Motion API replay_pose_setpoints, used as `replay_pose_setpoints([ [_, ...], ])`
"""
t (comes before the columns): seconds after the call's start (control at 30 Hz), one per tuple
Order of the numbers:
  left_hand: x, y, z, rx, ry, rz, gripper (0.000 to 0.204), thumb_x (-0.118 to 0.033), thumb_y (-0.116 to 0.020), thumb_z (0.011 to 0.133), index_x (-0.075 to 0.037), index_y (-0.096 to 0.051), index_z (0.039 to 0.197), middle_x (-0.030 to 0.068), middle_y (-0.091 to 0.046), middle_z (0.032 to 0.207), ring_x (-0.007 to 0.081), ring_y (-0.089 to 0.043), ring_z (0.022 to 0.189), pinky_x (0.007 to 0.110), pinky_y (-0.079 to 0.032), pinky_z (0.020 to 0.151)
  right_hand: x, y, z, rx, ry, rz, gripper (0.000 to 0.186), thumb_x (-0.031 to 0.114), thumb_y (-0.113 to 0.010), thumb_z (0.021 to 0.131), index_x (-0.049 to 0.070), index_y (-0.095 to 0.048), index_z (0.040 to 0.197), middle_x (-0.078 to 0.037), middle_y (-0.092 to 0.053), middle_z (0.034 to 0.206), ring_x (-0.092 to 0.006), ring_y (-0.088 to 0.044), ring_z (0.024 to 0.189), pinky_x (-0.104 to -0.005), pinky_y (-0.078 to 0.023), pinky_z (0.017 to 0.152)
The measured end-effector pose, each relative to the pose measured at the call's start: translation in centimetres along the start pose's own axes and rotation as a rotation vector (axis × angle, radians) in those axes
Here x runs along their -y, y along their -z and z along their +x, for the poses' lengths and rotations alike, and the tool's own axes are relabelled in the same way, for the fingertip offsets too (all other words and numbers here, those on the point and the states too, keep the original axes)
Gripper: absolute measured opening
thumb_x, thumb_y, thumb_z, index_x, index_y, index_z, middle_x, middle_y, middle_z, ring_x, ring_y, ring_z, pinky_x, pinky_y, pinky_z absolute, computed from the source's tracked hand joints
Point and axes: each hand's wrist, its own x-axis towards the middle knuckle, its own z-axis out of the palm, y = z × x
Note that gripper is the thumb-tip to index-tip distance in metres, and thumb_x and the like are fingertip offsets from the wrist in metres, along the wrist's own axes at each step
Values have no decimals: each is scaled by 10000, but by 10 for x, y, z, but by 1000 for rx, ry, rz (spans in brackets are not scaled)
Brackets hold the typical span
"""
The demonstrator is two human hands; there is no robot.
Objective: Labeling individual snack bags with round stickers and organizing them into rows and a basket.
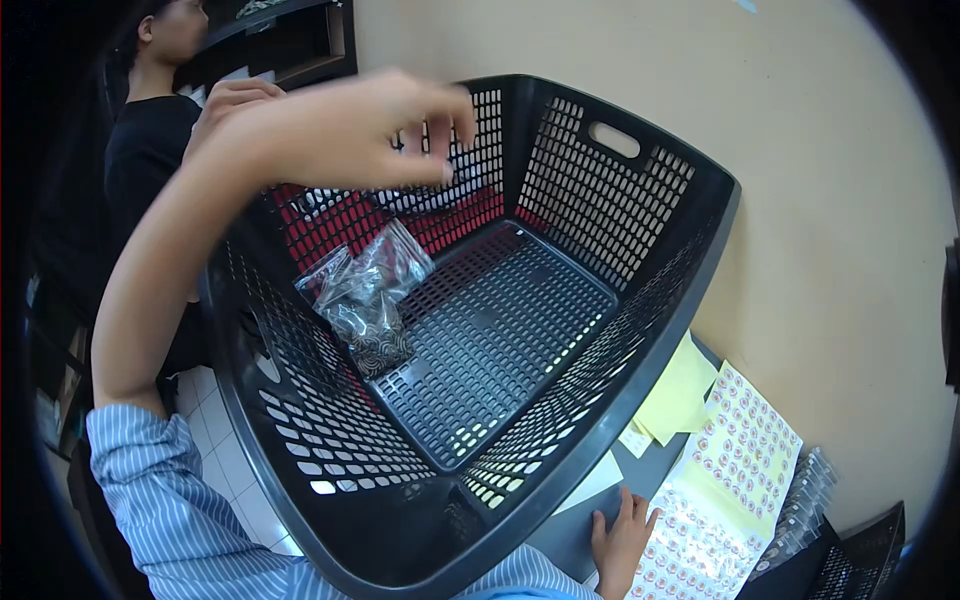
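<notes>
A large black plastic basket (560, 455) with slotted walls takes up the middle of the view. Inside, against its left wall, lie clear plastic bags (375, 290) with dark coiled or ring-like items showing through. Above the basket's far left part hovers my left hand (405, 125), slightly blurred, with bent fingers apart from the thumb and nothing visible between them. My right hand (622, 540) rests at the lower right with its fingers spread, touching the edge of a sheet of round stickers (735, 450). Its wrist is partly hidden below.
Yellow paper (680, 395) lies on the grey table (590, 525) beside the stickers. Clear plastic packs (805, 500) and another black basket (865, 555) stand at the far right. A person in a black top (145, 150) is at the left, near a dark shelf (310, 50).
</notes>
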Motion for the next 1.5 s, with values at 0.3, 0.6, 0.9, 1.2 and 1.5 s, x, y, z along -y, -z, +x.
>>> replay_pose_setpoints([
  [0.3,107,-149,28,1376,508,400,448,-316,-538,768,-61,-523,1136,119,-558,1060,250,-545,896,386,-469,705,5,3,-4,2,5,40,501,140,-636,682,-13,-465,1127,-179,-461,1048,-327,-446,1022,-490,-213,997],
  [0.6,132,-182,7,1419,331,578,456,-280,-582,731,-100,-511,1144,65,-483,1136,198,-516,943,342,-467,714,4,3,-4,-8,-12,77,484,139,-633,682,-3,-472,1116,-178,-456,1053,-338,-445,1018,-495,-232,982],
  [0.9,134,-178,-4,1421,292,276,374,-237,-628,683,-130,-604,1041,86,-588,1024,195,-559,915,330,-447,764,2,-2,-7,-23,-15,96,475,117,-628,686,-3,-473,1119,-170,-453,1057,-328,-447,1019,-501,-225,988],
  [1.2,58,-33,68,756,354,32,262,-52,-567,693,-28,-568,954,86,-608,855,165,-591,768,287,-479,674,-4,2,-10,-30,-56,118,499,171,-635,707,14,-457,1147,-181,-443,1105,-327,-409,1097,-510,-197,997],
  [1.5,-102,73,70,-305,85,146,367,-98,-433,800,56,-390,1131,124,-507,925,182,-552,826,286,-487,729,-32,37,-12,-54,150,224,493,177,-628,725,42,-450,1165,-153,-444,1150,-308,-400,1125,-513,-181,1006],
])
